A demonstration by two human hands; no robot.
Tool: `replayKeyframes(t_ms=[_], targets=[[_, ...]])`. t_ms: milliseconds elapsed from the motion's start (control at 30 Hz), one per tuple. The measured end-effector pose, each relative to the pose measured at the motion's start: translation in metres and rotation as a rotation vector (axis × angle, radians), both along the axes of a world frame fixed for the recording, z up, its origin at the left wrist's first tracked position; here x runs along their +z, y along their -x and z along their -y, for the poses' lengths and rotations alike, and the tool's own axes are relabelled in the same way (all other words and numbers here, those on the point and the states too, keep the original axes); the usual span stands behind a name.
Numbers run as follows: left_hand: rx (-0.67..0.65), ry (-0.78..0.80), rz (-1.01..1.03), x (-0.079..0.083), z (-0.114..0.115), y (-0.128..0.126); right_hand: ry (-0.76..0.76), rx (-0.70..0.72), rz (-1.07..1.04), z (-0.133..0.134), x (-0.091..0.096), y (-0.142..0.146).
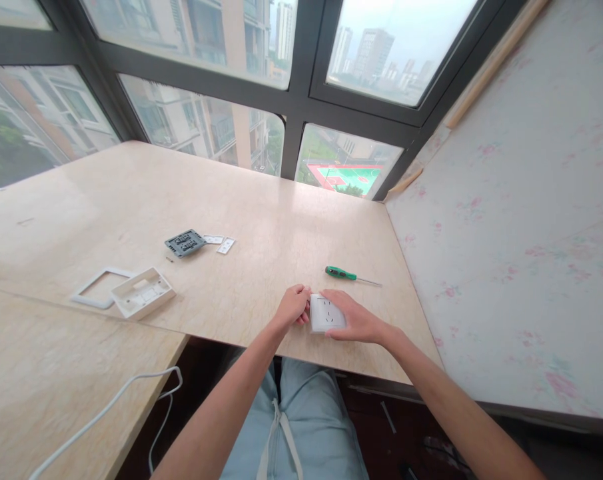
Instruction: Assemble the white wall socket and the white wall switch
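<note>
socket: a white square (pixel 328 313), face up between the two hands, close to the near edge of the surface (pixel 261 213); whether it rests flat or is lifted a little, i cannot tell.
right hand: the fingers (pixel 338 300) and thumb are spread across the far and near sides of the socket, parted about as wide as it and closed on it; the right hand (pixel 355 317) covers its right side.
left hand: the fingers of the left hand (pixel 292 307) are curled in at the socket's left side; whether they pinch anything, i cannot tell.
slip risk: smooth plastic so near the edge could slide off and drop if the right hand's grip loosens or the left pushes unevenly.
crack risk: hard prying at one side could chip or bend the thin cover.
screwdriver: green and black handle, slim metal shaft, lying beyond the right hand; a rounded handle like this could roll if knocked by a forearm.
screwdriver spot: (pixel 348 275), near the wall (pixel 511 200), which is pale and flower-patterned.
box: shallow, open, white plastic (pixel 154 303), overlapping a thin hollow frame (pixel 94 302) on the left.
grey plate: dark, squarish and ribbed (pixel 185 243), beside two flat white tabs (pixel 226 246).
pin: tiny and slender (pixel 169 259), easily lost if brushed away.
cable: white, bendy, looping over the edge (pixel 116 400).
surface: glossy, beige, faintly veined.
</note>
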State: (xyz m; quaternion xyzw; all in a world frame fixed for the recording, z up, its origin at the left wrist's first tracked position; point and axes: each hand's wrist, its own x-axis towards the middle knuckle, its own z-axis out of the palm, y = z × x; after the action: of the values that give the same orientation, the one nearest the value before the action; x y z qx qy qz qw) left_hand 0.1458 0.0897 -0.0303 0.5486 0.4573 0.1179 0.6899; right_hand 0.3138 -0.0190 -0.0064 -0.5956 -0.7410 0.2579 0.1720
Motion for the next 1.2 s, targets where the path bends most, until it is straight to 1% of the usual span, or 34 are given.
replayKeyframes(t_ms=[133,233,433,533,667,767,867,967,1067,1133,1200], targets=[[0.024,0.020,0.028,-0.001,0.000,0.001,0.005,0.032,0.039,0.002,-0.005,-0.004],[0.054,0.015,0.063,-0.003,0.001,0.003,0.012,0.027,0.053,0.005,-0.009,-0.008],[0.153,-0.066,0.149,-0.008,0.006,0.010,0.012,-0.058,0.016,0.012,-0.017,-0.014],[0.195,-0.132,0.159,-0.009,0.009,0.013,0.000,-0.105,0.010,0.017,-0.015,-0.015],[0.205,-0.193,0.155,-0.009,0.014,0.016,-0.013,-0.172,0.028,0.028,-0.010,-0.023],[0.192,-0.260,0.125,-0.011,0.017,0.017,-0.009,-0.236,0.043,0.042,-0.006,-0.039],[0.159,-0.342,0.095,-0.015,0.020,0.019,-0.005,-0.306,0.063,0.058,-0.003,-0.063],[0.116,-0.493,0.037,-0.019,0.022,0.020,0.019,-0.376,0.085,0.077,0.000,-0.091],[0.105,-0.647,-0.029,-0.021,0.023,0.021,0.064,-0.440,0.114,0.094,0.000,-0.114],[0.105,-0.684,-0.055,-0.022,0.023,0.021,0.085,-0.454,0.144,0.101,-0.001,-0.122],[0.102,-0.691,-0.070,-0.021,0.023,0.020,0.093,-0.438,0.178,0.103,-0.001,-0.124]])
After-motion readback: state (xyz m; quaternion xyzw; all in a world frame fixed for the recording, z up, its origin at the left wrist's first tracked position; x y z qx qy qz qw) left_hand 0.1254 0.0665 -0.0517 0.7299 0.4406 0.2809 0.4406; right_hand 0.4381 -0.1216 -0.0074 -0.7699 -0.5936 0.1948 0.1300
